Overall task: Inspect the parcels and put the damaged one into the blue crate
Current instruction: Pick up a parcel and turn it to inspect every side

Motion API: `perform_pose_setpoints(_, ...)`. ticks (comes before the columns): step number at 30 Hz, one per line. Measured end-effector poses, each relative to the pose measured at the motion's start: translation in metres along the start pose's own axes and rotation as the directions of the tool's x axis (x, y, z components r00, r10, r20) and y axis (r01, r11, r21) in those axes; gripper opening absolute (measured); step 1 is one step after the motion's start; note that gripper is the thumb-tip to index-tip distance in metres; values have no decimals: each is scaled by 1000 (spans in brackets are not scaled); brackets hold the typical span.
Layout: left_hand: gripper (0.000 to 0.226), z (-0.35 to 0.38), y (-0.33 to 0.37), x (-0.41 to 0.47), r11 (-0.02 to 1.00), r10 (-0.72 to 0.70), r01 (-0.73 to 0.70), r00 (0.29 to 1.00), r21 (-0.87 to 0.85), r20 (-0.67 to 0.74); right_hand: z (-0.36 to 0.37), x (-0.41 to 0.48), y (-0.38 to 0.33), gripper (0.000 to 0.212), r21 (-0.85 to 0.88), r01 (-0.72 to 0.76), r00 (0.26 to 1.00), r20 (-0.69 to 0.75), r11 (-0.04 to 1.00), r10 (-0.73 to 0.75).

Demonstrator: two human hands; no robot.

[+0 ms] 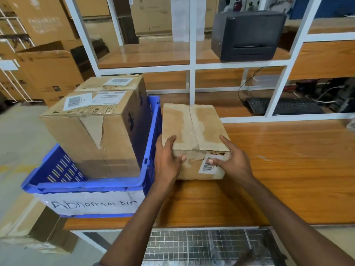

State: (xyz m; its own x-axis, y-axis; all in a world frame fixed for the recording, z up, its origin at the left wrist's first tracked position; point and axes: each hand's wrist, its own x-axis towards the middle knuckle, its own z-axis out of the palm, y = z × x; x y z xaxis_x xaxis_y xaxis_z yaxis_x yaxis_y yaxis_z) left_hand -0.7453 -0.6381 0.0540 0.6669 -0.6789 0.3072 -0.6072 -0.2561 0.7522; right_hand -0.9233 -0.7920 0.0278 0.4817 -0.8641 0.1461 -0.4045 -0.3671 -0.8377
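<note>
Left hand (167, 160), right hand (232, 162) — gripping parcel (194, 123) beside blue crate (86, 184).

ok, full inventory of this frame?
table: 1, orange wood
blue crate: 1, blue, table's left end, labelled "Abnormal Bin"
held parcel: 1, brown, on table beside blue crate
torn parcel: 1, brown, in crate, front
rear parcel: 1, brown, in crate, behind it
shelf frame: 1, white, behind table
printer: 1, black, on shelf
keyboard: 1, black, behind frame
cartons: several, brown, far left
wire mesh: 1, grey, below table
left hand: 1, grips held parcel's near-left corner
right hand: 1, grips its near-right corner
</note>
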Motion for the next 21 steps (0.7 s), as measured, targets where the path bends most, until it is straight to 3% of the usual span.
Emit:
perform_pose_setpoints(5, 59, 20, -2, 42, 976, -29, 40, 998, 214, -57, 13, 39, -3, 95, -44, 58, 998, 17, 997, -58)
perform_pose_setpoints(8, 62, 30, -14, 51, 913, -15, 27, 999, 407, -35, 24, 55, -1, 90, -96, 114, 992, 57, 989, -108)
perform_pose_setpoints(21, 73, 28, -21, 49, 743, 63, -67, 998, 666, 29, 27, 60, 12, 84, -12, 162, 982, 104, 987, -160)
